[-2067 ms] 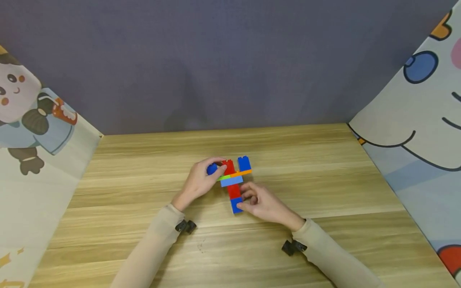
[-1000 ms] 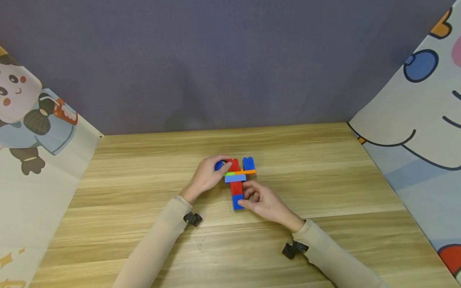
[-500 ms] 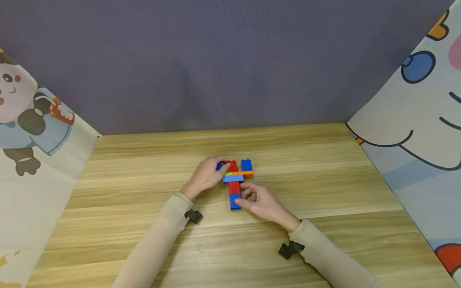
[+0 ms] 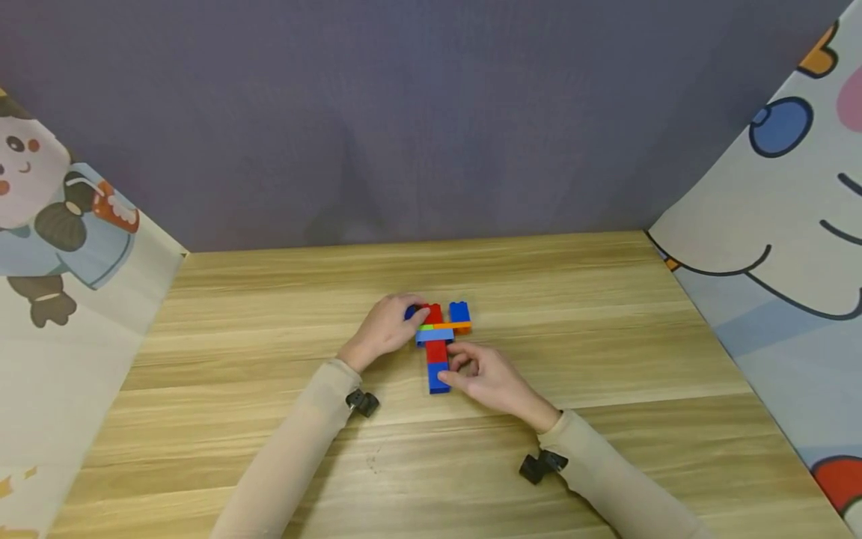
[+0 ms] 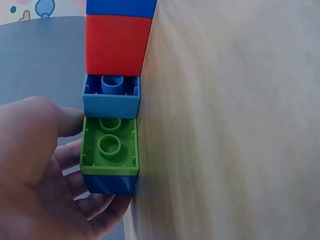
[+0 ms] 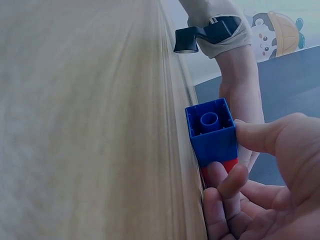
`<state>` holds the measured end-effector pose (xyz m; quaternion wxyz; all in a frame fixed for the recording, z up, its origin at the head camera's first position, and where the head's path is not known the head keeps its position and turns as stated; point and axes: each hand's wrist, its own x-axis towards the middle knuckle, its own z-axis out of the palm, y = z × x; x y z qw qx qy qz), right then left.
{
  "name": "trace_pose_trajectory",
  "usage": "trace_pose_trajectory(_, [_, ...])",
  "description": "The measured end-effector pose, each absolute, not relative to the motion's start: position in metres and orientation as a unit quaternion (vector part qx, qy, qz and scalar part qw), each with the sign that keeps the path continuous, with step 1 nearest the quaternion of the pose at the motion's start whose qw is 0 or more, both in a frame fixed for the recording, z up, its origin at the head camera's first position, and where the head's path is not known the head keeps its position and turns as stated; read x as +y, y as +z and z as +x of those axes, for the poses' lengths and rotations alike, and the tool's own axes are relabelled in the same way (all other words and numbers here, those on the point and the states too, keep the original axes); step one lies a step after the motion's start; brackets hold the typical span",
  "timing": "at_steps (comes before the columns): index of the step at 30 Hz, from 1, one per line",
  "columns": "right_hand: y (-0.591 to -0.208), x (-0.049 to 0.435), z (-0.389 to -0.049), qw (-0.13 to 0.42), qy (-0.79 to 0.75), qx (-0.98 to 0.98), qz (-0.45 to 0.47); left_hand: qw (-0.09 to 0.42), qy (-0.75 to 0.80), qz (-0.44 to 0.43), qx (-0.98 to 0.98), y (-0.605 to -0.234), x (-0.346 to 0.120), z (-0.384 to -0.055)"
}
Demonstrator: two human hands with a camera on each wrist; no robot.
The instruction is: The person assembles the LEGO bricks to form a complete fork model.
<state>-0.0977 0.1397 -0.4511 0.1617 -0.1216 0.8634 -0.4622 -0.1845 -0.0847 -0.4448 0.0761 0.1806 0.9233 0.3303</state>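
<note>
Toy building bricks joined into a cross-like shape lie on the wooden table. A dark blue brick (image 4: 438,380) forms the near end, with a red brick (image 4: 436,352) beyond it. Across these run a light blue brick (image 4: 435,338), a green piece (image 5: 110,155) and an orange piece (image 4: 454,326). Another red brick (image 4: 434,313) and a blue one (image 4: 459,311) stick out at the far side. My left hand (image 4: 382,329) grips the left end, fingers round a blue brick (image 5: 111,184) on the green piece. My right hand (image 4: 494,378) holds the near end, thumb on the dark blue brick.
The wooden table (image 4: 606,322) stretches out around the bricks. Behind it rises a grey wall (image 4: 417,135), with cartoon-printed panels at left and right. A black camera is strapped to each wrist, the left one (image 4: 362,403) near the table's middle.
The joined bricks have turned from a slant to nearly straight, shifting first right, then slightly back left. My left hand has moved a little right with them. Both hands keep their hold.
</note>
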Motion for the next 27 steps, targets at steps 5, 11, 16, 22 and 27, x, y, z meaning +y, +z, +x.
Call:
trace_pose_trajectory(5, [-0.452,0.140,-0.099,0.160,-0.462,0.865,-0.118,0.081,0.331,0.179,0.923,-0.444,-0.084,-0.185])
trace_pose_trajectory(11, [-0.453,0.139,-0.101,0.158,-0.461,0.866,-0.109,0.079,0.325,0.176,0.926,-0.444,-0.084,-0.186])
trace_pose_trajectory(16, [-0.455,0.139,-0.103,0.157,-0.463,0.865,-0.108,0.054,0.329,0.181,0.925,-0.443,-0.088,-0.184])
trace_pose_trajectory(22, [-0.455,0.144,-0.101,0.150,-0.467,0.863,-0.118,0.010,0.332,0.192,0.923,-0.441,-0.098,-0.173])
trace_pose_trajectory(27, [-0.450,0.156,-0.102,0.123,-0.477,0.863,-0.116,-0.010,0.325,0.181,0.928,-0.436,-0.110,-0.157])
